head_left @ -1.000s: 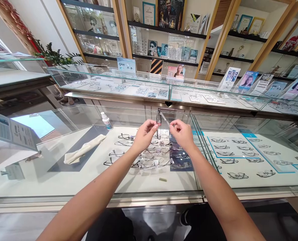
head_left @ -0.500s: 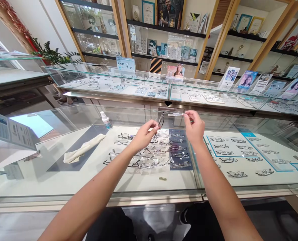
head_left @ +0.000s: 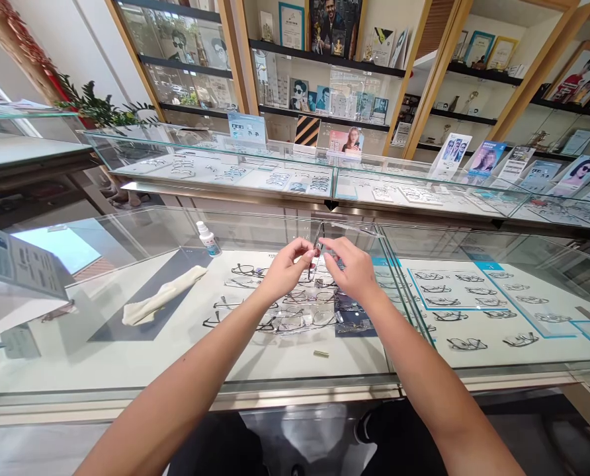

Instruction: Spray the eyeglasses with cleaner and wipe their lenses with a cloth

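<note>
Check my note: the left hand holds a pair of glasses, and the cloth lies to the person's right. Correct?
Not quite: the head view shows the cloth to the person's left. The left hand does hold a pair of glasses.

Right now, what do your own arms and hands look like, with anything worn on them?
The left hand and right hand are human and ungloved. Both forearms are bare, with no sleeve, watch or bracelet visible. I see no rings either.

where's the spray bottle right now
In the head view, the bottle stands left of the left hand, on the glass counter, just beyond the cloth's upper end.
</note>
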A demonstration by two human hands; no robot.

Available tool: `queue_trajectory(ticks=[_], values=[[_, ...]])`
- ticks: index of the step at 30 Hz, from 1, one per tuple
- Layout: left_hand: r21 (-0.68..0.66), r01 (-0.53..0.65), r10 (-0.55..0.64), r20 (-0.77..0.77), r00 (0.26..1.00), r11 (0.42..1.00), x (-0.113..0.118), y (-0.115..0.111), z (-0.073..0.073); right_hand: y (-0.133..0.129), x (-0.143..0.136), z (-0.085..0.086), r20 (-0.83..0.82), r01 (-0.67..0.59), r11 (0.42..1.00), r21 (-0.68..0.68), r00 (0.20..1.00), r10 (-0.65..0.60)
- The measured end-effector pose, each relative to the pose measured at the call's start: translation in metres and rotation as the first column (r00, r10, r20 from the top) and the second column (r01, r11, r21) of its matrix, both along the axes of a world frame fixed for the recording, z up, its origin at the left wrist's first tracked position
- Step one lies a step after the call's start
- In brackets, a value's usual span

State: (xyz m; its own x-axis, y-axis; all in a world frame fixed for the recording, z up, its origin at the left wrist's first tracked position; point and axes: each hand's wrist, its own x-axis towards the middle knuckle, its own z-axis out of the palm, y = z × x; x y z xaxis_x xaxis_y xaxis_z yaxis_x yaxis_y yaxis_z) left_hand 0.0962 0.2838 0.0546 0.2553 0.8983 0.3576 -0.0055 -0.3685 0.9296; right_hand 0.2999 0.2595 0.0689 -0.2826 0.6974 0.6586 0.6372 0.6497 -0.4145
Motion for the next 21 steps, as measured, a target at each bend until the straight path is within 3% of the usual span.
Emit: queue_trajectory(ticks=[4, 11, 21], values=[[0.039, -0.028, 0.029, -0.014, 0.999, 0.999, 0.0, 0.001, -0.003, 0.002, 0.001, -0.002, 0.017, 0.053, 0.998, 0.032, 0.998, -0.053], [-0.058, -0.115, 0.123, 0.147, 0.981, 0.992, -0.002, 0.005, -0.001, 0.008, 0.01, -0.002, -0.046, 0.167, 0.985, 0.052, 0.985, -0.165], [-0.16, -0.249, 0.295, 0.443, 0.846, 0.955, -0.017, 0.019, 0.004, 0.017, 0.014, -0.005, -0.015, 0.239, 0.96, 0.143, 0.971, -0.239]])
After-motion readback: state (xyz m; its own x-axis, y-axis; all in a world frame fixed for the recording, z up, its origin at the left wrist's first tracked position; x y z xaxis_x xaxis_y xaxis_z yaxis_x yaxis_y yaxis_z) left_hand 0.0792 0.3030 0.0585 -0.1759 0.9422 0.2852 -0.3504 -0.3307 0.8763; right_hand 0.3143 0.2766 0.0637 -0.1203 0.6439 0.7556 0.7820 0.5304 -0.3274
